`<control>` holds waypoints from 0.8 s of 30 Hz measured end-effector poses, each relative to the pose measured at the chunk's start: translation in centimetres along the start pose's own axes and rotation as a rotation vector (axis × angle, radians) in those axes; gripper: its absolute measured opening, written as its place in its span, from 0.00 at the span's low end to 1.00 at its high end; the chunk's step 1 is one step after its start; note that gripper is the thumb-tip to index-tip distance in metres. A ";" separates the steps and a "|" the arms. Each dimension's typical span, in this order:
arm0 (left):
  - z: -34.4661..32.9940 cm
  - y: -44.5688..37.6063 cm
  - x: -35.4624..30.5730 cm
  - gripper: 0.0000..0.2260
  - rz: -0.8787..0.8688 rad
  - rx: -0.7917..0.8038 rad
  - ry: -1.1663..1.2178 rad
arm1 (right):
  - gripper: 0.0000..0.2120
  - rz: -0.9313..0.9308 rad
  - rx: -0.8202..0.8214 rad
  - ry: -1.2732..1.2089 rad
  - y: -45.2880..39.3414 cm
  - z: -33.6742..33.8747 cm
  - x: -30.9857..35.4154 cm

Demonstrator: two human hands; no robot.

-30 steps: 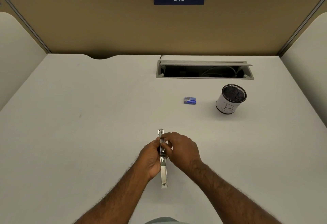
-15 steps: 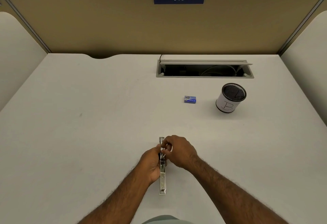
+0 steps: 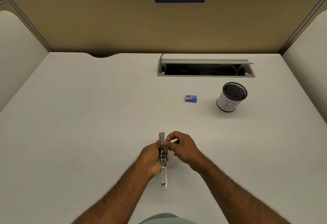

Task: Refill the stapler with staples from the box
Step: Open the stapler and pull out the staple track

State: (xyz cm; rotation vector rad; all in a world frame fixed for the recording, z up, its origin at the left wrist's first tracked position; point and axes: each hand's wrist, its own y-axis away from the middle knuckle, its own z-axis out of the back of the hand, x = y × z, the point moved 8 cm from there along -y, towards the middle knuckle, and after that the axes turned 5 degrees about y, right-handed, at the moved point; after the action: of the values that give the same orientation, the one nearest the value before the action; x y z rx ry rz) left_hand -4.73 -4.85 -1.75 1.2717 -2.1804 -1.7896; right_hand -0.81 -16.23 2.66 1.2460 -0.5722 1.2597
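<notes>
A silver metal stapler [image 3: 163, 172] lies unfolded lengthwise on the white desk, near the front edge. My left hand [image 3: 152, 158] wraps its middle from the left. My right hand [image 3: 182, 148] pinches at the stapler's upper half with thumb and forefinger; whether a staple strip sits between those fingers I cannot tell. The small blue staple box [image 3: 191, 98] rests on the desk farther back, to the right, apart from both hands.
A black mesh pen cup [image 3: 231, 98] with a white label stands right of the box. An open cable hatch [image 3: 205, 69] is set into the desk behind. Tan partition walls close off the back and sides.
The stapler and both hands slid slightly toward me over the last second. My right fingers shifted along the stapler's upper part.
</notes>
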 end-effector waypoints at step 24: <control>-5.6 7.6 -2.6 0.13 0.028 0.223 0.103 | 0.07 -0.146 -0.150 -0.315 -1.6 3.4 -4.5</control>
State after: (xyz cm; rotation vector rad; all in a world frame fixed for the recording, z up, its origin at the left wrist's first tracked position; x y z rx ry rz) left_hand -4.36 -7.73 7.62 1.3328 -2.3787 -1.4682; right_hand 0.39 -20.80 -0.83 1.3426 -0.7726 0.8879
